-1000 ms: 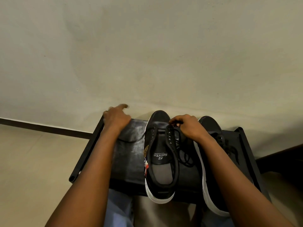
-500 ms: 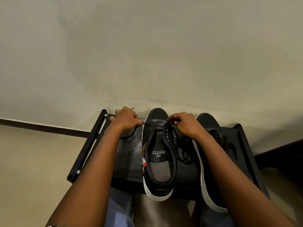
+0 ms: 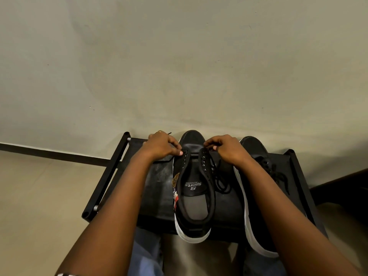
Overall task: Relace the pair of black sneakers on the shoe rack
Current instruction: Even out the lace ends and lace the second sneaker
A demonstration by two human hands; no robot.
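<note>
While at the sneaker toe, left hand and right hand fingers each pinched on lace.

Both bare forearms reach forward side by side, the left hand and right hand knuckles-up and near each other, curled fingers pinching the lace.

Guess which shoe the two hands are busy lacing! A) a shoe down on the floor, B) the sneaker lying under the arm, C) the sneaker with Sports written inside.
C: the left hand and the right hand both pinch the shoelace at the toe-end eyelets of the sneaker with the Sports insole on the shoe rack. The other sneaker just lies under the right forearm.
</note>
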